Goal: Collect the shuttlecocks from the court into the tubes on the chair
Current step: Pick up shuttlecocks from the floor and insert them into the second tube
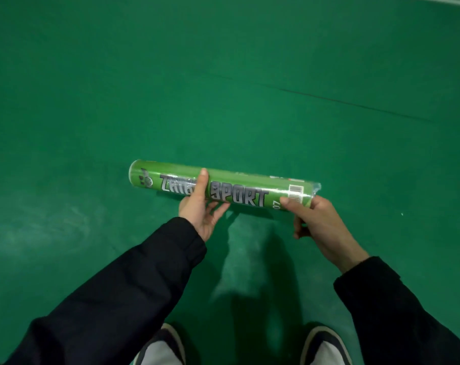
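Both hands gripped tube (223,184) (level): left hand (201,206) mid, right hand (316,219) at wrapped end; plastic wrap could've slipped w/ twisting.

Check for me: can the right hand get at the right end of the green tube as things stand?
Probably yes. The right hand already has its grip on the green tube beside that end, which nothing covers; the left hand holds it further left.
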Tool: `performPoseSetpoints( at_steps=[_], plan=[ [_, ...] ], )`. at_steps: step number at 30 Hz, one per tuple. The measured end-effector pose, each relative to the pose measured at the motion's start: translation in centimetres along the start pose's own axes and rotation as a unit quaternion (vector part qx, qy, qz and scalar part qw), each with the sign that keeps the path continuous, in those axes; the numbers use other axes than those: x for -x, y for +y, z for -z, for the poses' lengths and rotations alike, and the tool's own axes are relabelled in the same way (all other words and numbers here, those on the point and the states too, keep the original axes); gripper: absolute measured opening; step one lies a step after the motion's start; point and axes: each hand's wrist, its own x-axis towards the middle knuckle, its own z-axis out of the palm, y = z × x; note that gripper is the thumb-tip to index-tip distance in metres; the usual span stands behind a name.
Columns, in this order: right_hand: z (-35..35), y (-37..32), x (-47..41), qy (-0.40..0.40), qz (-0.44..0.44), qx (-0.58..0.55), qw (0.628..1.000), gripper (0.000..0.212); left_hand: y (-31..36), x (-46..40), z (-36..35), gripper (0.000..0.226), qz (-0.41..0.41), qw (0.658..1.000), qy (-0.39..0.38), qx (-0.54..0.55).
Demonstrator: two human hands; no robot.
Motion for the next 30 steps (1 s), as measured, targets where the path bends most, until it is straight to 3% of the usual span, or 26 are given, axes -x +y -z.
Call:
performPoseSetpoints(
  at_steps=[2,5,7,8,10,12,13,17,24,27,30],
  plan=[
    [-0.4,0.1,0.0,0.024,0.001,-0.015,1.0,0.019,-0.2,-0.2,0.4,0.041,0.014,1.0,-0.01,-0.002],
    [-0.2,0.2,0.0,0.056,-0.004,-0.071,0.996,0.019,0.6,-1.7,1.9,0.079,-0.024,0.999,-0.034,0.016],
    [0.7,0.2,0.1,0.07,-0.009,-0.102,0.992,0.021,2.3,-3.0,3.7,0.114,-0.086,0.992,0.055,0.075],
    [1.3,0.3,0.3,0.068,-0.006,-0.109,0.992,0.023,3.4,-3.6,4.9,0.117,-0.12,0.98,0.121,0.099],
    [2.5,0.4,0.7,0.043,-0.004,-0.109,0.993,0.027,5.0,-4.6,7.1,0.091,-0.16,0.966,0.185,0.087],
    [3.1,0.6,0.7,0.01,-0.021,-0.103,0.994,0.031,5.5,-5.2,8.1,0.043,-0.146,0.973,0.175,0.042],
    [3.2,0.7,0.7,-0.004,-0.034,-0.1,0.994,0.032,5.4,-5.5,8.3,0.03,-0.14,0.974,0.178,0.021],
    [3.9,1.0,0.4,-0.036,-0.064,-0.086,0.994,0.024,4.7,-5.4,8.2,0.025,-0.149,0.97,0.193,-0.013],
    [4.8,0.3,1.3,-0.078,-0.078,-0.093,0.989,0.038,3.9,-5.6,8.6,0.021,-0.155,0.974,0.166,-0.008],
    [4.0,-0.8,1.7,-0.043,-0.013,-0.137,0.99,0.031,3.6,-6.2,9.5,0.019,-0.136,0.973,0.184,0.004],
    [2.3,-2.1,2.4,-0.011,0.096,-0.079,0.992,0.03,3.4,-6.8,11.5,0.017,-0.089,0.978,0.186,0.027]
  ],
)
